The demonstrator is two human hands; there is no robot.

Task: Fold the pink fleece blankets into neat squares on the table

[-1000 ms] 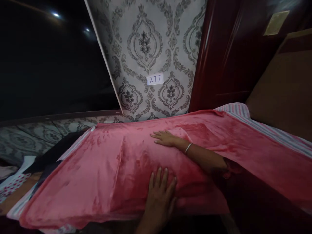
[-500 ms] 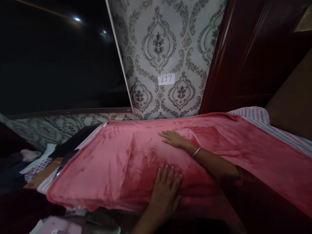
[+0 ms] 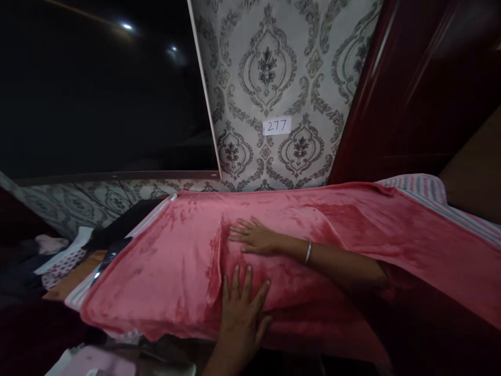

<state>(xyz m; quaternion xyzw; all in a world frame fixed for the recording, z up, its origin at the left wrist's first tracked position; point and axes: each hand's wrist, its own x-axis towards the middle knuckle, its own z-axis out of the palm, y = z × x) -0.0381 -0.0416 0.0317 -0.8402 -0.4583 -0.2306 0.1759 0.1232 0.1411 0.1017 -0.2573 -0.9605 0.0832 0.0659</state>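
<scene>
A pink plush blanket (image 3: 156, 271) lies spread out in front of me, with a raised folded section in its middle. On that section, near its left fold, my right hand (image 3: 254, 236) rests flat with fingers spread. Closer to me, my left hand (image 3: 241, 310) also lies on the blanket, fingers apart and palm down. Both hands touch the cloth without gripping it. A thin bracelet (image 3: 308, 253) circles my right wrist.
Striped cloth (image 3: 425, 187) shows beneath the blanket at the back right. A dark television screen (image 3: 105, 99) hangs at left. Clothes (image 3: 64, 266) lie piled at the far left. A paper label (image 3: 277, 125) reading 277 is on the patterned wall. A pink object (image 3: 97, 361) sits at the lower left.
Both hands have slid left across the blanket, to the left fold of the raised section. That fold now stands up more. The view has shifted slightly.
</scene>
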